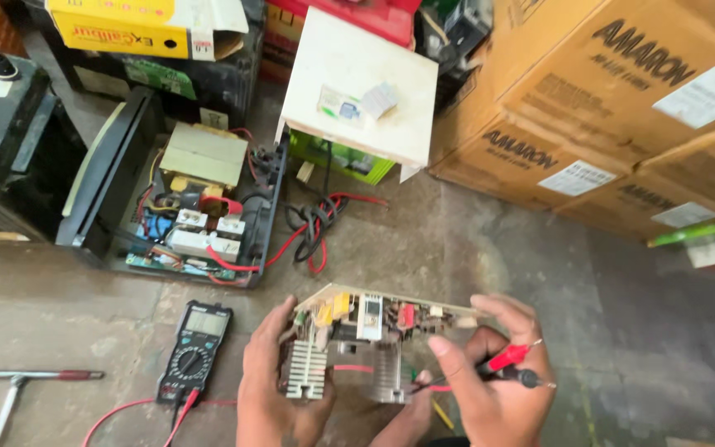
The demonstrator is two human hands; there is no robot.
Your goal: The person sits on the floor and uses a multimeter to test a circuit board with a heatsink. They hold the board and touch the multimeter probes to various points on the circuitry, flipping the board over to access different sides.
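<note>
With the circuit board (366, 331) held above the floor just right of the multimeter (194, 352), left hand (271, 381) fingers clamped on its heatsink end, right hand (490, 372) fingers steadying its edge while pinching both probes (511, 364), testing appears underway; next, tips need precise contact placement.

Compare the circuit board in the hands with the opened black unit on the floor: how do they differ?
The circuit board is lifted off the floor, held tilted between the left hand and right hand; the opened black unit rests on the floor, untouched. The circuit board is bare, its finned metal heatsinks exposed; the opened black unit keeps its parts inside a casing. The unit looks larger. Both show exposed electronic parts and red wiring.
</note>
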